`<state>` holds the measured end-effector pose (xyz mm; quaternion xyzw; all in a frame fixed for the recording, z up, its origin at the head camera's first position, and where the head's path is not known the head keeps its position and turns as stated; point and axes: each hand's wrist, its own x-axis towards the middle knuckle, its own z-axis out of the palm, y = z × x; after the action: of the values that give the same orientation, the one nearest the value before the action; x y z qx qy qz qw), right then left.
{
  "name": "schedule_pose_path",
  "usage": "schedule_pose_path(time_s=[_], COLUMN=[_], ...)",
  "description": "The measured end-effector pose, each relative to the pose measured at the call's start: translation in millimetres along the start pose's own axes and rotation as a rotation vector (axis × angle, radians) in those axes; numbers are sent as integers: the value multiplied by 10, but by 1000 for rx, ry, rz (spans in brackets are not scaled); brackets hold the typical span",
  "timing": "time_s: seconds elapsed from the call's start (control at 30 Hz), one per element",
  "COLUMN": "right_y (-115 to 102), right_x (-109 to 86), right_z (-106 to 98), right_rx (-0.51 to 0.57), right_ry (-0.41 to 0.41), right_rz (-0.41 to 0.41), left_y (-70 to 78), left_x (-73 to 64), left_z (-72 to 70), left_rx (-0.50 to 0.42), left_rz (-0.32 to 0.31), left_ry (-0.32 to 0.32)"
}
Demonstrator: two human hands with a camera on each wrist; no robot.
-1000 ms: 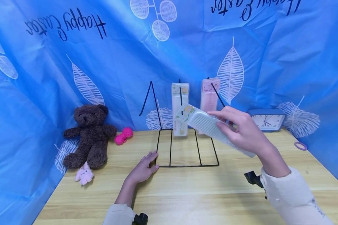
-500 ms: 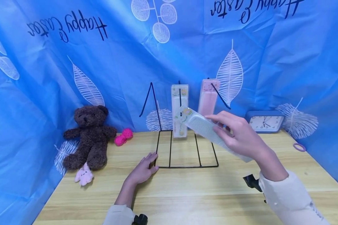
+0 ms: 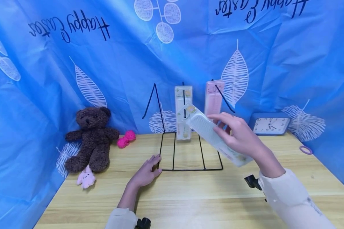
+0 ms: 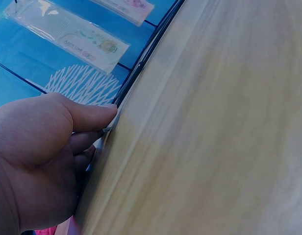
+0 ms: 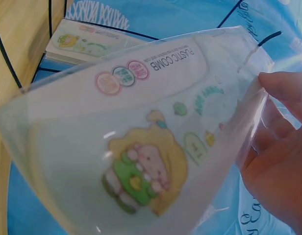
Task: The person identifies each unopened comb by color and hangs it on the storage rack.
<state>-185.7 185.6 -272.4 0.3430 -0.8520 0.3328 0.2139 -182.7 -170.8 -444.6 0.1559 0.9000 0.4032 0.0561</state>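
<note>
My right hand [image 3: 232, 132] pinches a packaged plastic comb [image 3: 213, 132], pale green in a clear sleeve, and holds it slanting above the table. Its top end overlaps the tip of the rack's middle hook [image 3: 184, 98]; in the right wrist view the black hook tip [image 5: 269, 38] shows right at the sleeve's edge. Low at the front left corner of the black wire rack [image 3: 189, 170], my left hand [image 3: 144, 171] grips the base wire between thumb and fingers. Similar green comb packs [image 3: 183, 130] hang on the middle hook, and pink ones [image 3: 213, 95] on the right hook.
A brown teddy bear [image 3: 93, 136], a small pink plush [image 3: 86, 178] and pink balls [image 3: 126, 139] are at the left. A blue clock [image 3: 270, 124] and a purple ring [image 3: 305, 150] lie right. The blue cloth [image 3: 126, 63] hangs close behind the rack.
My right hand has moved a little to the left with the comb pack, whose lower end has swung down and left. The left hand stays at the rack corner.
</note>
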Motion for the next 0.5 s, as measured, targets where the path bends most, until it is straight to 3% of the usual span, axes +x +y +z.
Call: schedule_pose_path(time_s=[0.5], right_y=[166], right_x=[138], right_z=[202], right_rx=[5], right_ry=[8], right_rz=[99], left_y=[10], left_x=[-2], left_z=[-11], left_rx=[-18], left_rz=[-16], left_ry=[-9])
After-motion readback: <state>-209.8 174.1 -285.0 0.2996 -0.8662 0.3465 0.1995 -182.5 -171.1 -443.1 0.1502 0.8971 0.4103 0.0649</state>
